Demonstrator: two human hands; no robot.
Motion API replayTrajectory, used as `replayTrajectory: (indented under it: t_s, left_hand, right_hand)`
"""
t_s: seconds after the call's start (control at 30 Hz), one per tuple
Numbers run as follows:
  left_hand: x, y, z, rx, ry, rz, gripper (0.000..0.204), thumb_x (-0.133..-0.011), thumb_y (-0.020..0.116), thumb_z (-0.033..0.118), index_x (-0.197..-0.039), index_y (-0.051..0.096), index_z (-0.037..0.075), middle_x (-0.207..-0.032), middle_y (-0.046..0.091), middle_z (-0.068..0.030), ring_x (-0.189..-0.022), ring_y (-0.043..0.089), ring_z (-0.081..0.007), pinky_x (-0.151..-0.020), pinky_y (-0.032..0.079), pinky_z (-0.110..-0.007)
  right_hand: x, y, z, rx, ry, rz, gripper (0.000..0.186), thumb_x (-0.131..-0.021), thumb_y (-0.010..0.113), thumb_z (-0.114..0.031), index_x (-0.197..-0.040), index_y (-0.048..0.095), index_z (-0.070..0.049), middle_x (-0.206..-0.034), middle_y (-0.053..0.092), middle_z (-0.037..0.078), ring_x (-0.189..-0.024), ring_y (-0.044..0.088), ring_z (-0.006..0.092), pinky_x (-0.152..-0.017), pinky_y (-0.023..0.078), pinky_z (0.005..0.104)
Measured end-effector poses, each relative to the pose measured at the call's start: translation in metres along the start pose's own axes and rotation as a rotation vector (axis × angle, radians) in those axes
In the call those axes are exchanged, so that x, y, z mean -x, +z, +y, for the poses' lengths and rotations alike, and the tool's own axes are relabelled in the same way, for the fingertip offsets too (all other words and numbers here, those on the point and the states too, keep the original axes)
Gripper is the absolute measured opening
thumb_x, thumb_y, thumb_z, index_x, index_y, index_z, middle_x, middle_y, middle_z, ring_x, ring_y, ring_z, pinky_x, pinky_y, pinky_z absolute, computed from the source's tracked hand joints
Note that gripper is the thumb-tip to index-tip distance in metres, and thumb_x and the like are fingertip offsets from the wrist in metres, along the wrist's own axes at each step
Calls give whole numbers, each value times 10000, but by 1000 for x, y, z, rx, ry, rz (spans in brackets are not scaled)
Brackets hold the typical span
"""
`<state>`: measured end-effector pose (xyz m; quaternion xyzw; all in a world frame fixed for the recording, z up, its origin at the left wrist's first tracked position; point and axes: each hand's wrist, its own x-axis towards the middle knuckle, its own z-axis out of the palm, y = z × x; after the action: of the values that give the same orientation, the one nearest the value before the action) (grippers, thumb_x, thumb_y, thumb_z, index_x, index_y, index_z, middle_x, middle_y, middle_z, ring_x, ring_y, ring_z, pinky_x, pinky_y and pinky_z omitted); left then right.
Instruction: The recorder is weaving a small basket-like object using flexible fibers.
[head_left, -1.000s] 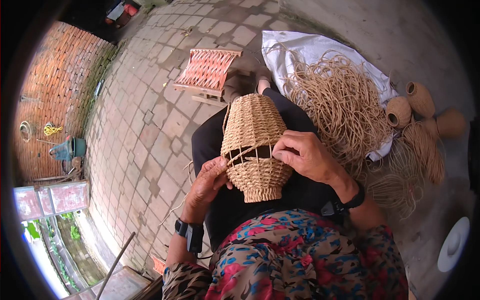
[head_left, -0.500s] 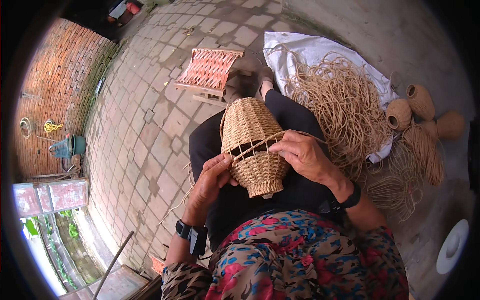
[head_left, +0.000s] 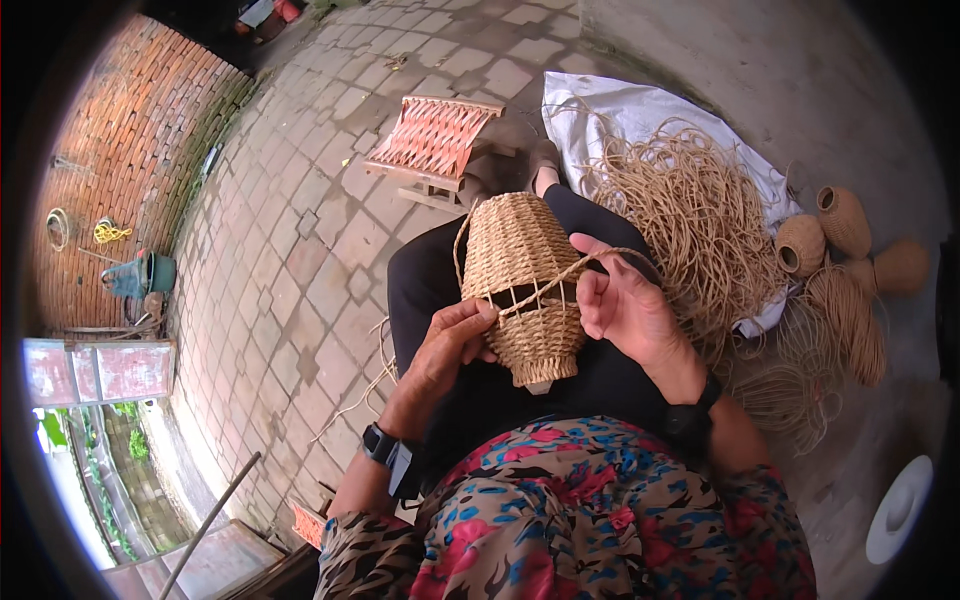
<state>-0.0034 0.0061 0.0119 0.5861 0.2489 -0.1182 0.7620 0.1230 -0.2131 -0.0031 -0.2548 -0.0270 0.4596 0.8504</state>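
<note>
On my lap a woven straw-coloured basket (head_left: pixel 515 240) lies with its narrow rimmed end toward me. A dark gap crossed by thin upright strands parts its larger woven section from the smaller one. My left hand (head_left: pixel 455 338) pinches the basket at the left end of this gap, fingers closed. A twisted cord (head_left: pixel 548 288) slants from there across the gap up to my right hand (head_left: pixel 632 308). That hand is raised off the basket's right side, index finger stretched out, the other fingers bent, with the cord running between them and on to the right.
A heap of loose cord (head_left: pixel 690 210) lies on a white sack (head_left: pixel 640 105) to the right. Beyond are several small woven baskets (head_left: pixel 843 222) and a cord bundle (head_left: pixel 848 320). A low stool with an orange woven seat (head_left: pixel 435 135) stands ahead on the paving (head_left: pixel 310 220).
My right hand has lifted from the gap and turned, drawing the cord up and right. My left hand keeps its pinch on the basket. The whole view has shifted slightly.
</note>
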Motion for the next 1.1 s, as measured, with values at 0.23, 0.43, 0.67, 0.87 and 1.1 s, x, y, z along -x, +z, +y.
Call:
replayTrajectory:
  t_s: [0.23, 0.43, 0.67, 0.87, 1.1]
  left_hand:
    - [2, -1, 0, 80, 10, -10, 190, -915, 567, 235, -921, 623, 53, -620, 454, 64, -489, 360, -21, -539, 454, -206]
    - [-2, 0, 0, 13, 19, -53, 177, -908, 581, 224, -933, 611, 52, -664, 497, 51, -488, 379, -29, -560, 467, -217]
    - [1, -5, 0, -38, 13, 2, 191, -905, 612, 260, -912, 621, 70, -751, 586, 31, -611, 520, -53, -576, 475, -213]
    - [8, 21, 42, -1054, 456, 432, 244, -805, 684, 236, -961, 657, 51, -827, 654, -104, -653, 627, -196, -604, 499, -309]
    - [-60, 93, 104, -1356, 1248, -259, 194, -772, 653, 105, -962, 658, 65, -896, 659, -123, -705, 628, -280, -637, 523, -351]
  right_hand:
    - [-1, 9, -1, 695, -133, 150, 372, -952, 517, -368, -972, 607, -7, -639, 554, -2, -530, 511, 29, -454, 404, 157]
    - [7, -4, -4, 800, 100, 220, 363, -924, 562, -387, -826, 599, -39, -553, 517, -9, -402, 437, 33, -361, 332, 166]
    - [4, 6, 5, 1111, -162, 322, 179, -815, 705, -173, -870, 593, -44, -657, 522, -23, -567, 493, 35, -466, 385, 186]
    - [13, -26, -17, 1826, -447, 280, 232, -751, 629, -33, -970, 587, -97, -787, 594, 41, -753, 579, 238, -856, 349, 396]
    - [-4, -70, -130, 2128, -662, 429, 147, -792, 563, -29, -688, 520, -124, -548, 499, 9, -609, 544, 170, -770, 386, 399]
